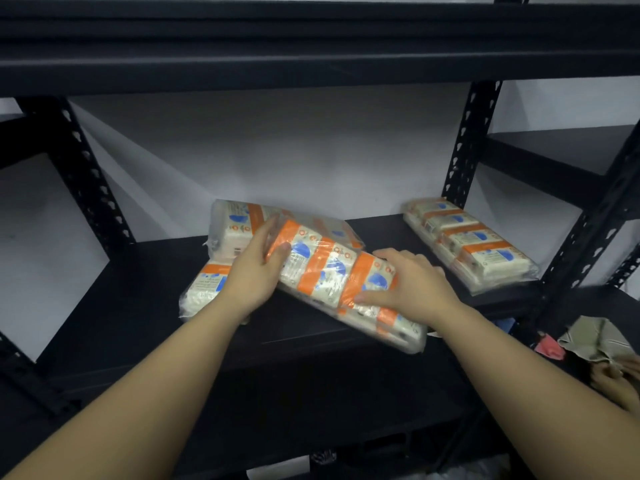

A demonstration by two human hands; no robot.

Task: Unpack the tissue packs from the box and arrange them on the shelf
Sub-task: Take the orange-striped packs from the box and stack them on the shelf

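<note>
Right now both hands hold one long clear-wrapped multipack of tissue packs with orange bands and blue marks [341, 284], tilted over the black metal shelf board [145, 306].

Left hand [254, 271] grips the pack's upper end, thumb curled over its top; right hand [412, 289] lies spread across its lower half, fingers bent round the far edge. Behind it, toward eleven o'clock, a second similar multipack [239, 223] leans on a third lying flat [204, 289] at nine o'clock. Well apart at two o'clock, a fourth multipack [471, 242] lies flat by the perforated black upright [467, 147].
</note>
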